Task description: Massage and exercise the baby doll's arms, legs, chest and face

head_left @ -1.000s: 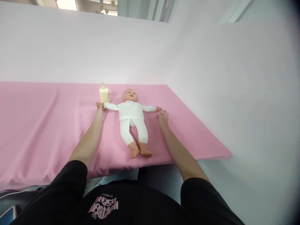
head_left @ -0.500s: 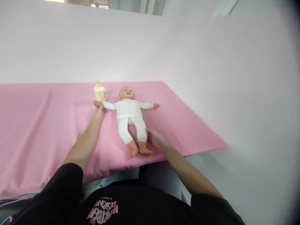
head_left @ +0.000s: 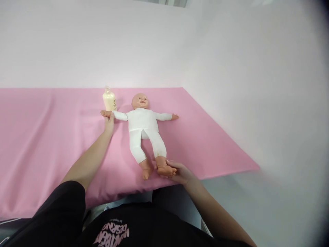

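A baby doll [head_left: 144, 120] in a white cloth suit lies on its back on the pink sheet, head away from me, arms spread. My left hand [head_left: 109, 122] is closed around the doll's wrist on the left side; most of its fingers are hidden under the doll's arm. With my right hand [head_left: 179, 172] I grip the doll's foot on the right side, thumb near the ankle and the other fingers partly hidden beneath. The doll's other foot [head_left: 146, 170] rests on the sheet. Just behind my left hand stands a pale yellow pump bottle [head_left: 109, 99].
The pink sheet [head_left: 51, 137] covers a table that meets white walls [head_left: 89, 44] at the back and ends in a corner at the right. Its front edge runs close to my body. A strip of window shows at the top.
My right hand has moved from beside the doll's lower leg down to its foot and taken hold. That leg has shifted right. The left hand stays at the doll's wrist.
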The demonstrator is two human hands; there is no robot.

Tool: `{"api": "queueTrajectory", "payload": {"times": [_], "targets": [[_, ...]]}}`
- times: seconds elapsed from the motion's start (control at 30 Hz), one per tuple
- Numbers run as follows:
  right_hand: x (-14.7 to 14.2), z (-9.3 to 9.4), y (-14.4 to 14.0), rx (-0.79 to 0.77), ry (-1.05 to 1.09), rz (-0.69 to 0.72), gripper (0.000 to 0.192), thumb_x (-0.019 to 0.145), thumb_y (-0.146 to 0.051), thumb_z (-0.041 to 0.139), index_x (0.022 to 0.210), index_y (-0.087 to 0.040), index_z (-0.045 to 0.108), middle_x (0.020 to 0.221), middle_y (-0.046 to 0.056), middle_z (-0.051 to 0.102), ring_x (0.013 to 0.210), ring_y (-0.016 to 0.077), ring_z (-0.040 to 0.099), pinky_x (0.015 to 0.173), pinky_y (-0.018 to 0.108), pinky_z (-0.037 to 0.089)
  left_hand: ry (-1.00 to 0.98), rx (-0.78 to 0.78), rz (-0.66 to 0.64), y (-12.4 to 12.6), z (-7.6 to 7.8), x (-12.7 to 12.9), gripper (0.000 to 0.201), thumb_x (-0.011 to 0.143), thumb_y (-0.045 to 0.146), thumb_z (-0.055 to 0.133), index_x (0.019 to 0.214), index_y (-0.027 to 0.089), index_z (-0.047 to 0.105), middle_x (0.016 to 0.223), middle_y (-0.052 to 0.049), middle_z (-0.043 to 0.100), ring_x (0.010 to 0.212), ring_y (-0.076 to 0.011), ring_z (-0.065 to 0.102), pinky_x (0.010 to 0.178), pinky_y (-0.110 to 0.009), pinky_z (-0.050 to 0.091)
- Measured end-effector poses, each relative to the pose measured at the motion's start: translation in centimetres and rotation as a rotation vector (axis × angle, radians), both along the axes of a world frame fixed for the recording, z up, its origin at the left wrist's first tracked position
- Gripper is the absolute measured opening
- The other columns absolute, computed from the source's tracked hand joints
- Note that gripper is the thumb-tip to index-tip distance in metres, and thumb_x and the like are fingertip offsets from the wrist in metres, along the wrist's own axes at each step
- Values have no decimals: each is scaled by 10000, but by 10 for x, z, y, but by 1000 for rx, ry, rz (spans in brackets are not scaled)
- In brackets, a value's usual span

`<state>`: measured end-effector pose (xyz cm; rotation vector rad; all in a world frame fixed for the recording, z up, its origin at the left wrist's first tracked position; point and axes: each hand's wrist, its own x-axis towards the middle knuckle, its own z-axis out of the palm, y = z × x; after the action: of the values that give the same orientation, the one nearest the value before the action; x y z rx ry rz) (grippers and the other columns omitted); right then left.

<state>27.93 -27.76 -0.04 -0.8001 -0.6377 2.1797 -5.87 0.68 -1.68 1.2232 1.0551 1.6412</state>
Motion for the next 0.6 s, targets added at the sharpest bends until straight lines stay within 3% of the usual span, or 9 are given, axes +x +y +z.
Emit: {"api": "queueTrajectory", "payload": {"times": [0.13, 0.23, 0.33, 0.43, 0.53, 0.6], "targets": [[7, 15, 15, 57, 18, 64, 367, 804, -478, 805, 1030, -194, 750, 872, 50, 717, 786, 162, 656, 675, 239, 513, 22, 37, 166, -3, 2, 11, 721, 958, 598, 643, 1518, 230, 377, 1598, -184, 456, 1533, -272, 445, 1264, -394, 386], [9, 34, 42, 76, 12, 149, 450, 819, -511, 769, 1114, -171, 739, 887, 59, 696, 751, 153, 635, 656, 247, 512, 81, 106, 177, -8, 7, 24, 715, 978, 571, 618, 1543, 236, 335, 1650, -169, 386, 1564, -267, 389, 1281, -390, 357], [4, 54, 77, 72, -48, 113, 415, 861, -529, 676, 1058, -170, 744, 852, 70, 676, 754, 176, 625, 598, 263, 492, 209, 167, 126, -21, 12, 38, 635, 984, 566, 609, 1496, 236, 431, 1554, -154, 508, 1481, -282, 491, 1253, -420, 392], [-5, 67, 115, 63, -143, 56, 411, 957, -521, 511, 980, -162, 711, 755, 56, 611, 656, 165, 563, 483, 234, 396, 512, 288, 10, -37, 17, 49, 500, 970, 501, 632, 1374, 210, 588, 1419, -146, 640, 1381, -319, 564, 1252, -515, 370], [-16, 63, 145, 74, -168, 27, 384, 966, -502, 491, 947, -168, 681, 697, 21, 558, 545, 120, 440, 412, 190, 281, 829, 438, -193, -48, 21, 54, 425, 955, 398, 638, 1341, 224, 661, 1410, -127, 675, 1403, -342, 537, 1254, -565, 337], [-20, 53, 156, 73, -134, 50, 353, 919, -499, 581, 951, -161, 678, 703, 15, 565, 523, 99, 403, 399, 177, 261, 944, 469, -240, -51, 24, 55, 415, 977, 355, 590, 1367, 234, 663, 1439, -116, 668, 1442, -342, 504, 1250, -578, 329]]}}
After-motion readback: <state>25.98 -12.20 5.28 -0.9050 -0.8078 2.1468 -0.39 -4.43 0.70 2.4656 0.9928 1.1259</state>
